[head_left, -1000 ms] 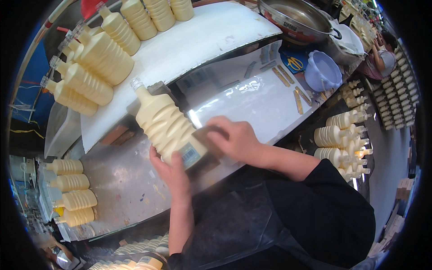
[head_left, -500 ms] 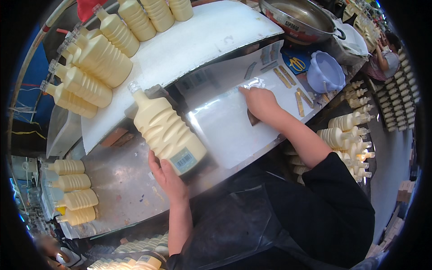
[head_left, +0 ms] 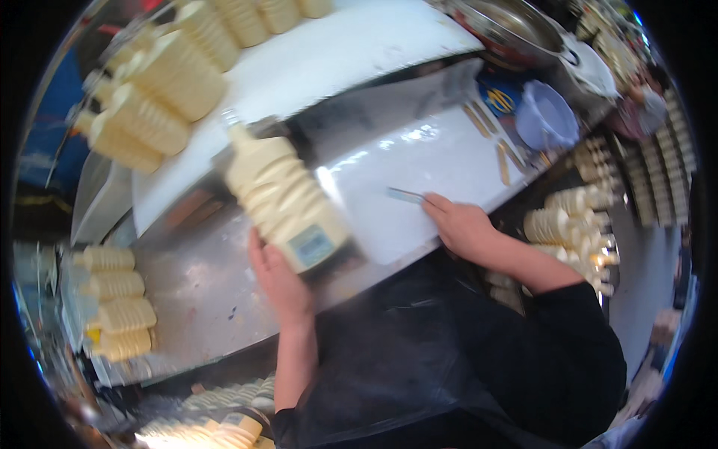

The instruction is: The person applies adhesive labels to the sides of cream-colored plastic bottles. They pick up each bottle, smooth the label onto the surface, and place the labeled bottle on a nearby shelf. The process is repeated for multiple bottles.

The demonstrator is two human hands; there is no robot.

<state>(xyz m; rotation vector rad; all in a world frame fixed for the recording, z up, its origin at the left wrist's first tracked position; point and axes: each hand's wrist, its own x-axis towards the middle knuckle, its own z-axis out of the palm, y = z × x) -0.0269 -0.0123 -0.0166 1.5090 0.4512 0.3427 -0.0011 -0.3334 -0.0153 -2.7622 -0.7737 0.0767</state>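
A cream ribbed bottle (head_left: 288,194) with a clear neck lies tilted over the worktable, its neck pointing far left. A blue-green label (head_left: 310,247) is on its side near the base. My left hand (head_left: 280,280) is closed around the base end, its fingers partly hidden beneath. My right hand (head_left: 467,228) pinches the end of a thin bluish label strip (head_left: 404,195) between thumb and fingers. The strip is just above a glossy white sheet (head_left: 366,224), right of the bottle and apart from it.
Several similar bottles (head_left: 149,120) stand on the raised white board (head_left: 314,67). More lie at the table's left end (head_left: 123,314). Flat strips (head_left: 502,165), yellow-handled scissors (head_left: 499,99), a lavender bucket (head_left: 544,116) and a metal pan (head_left: 516,34) are to the right. A person (head_left: 639,108) is far right.
My right hand has drawn back toward me from the sheet and now shows a label strip in its fingers. My left hand still holds the bottle, which has shifted slightly right. The view has shifted a little.
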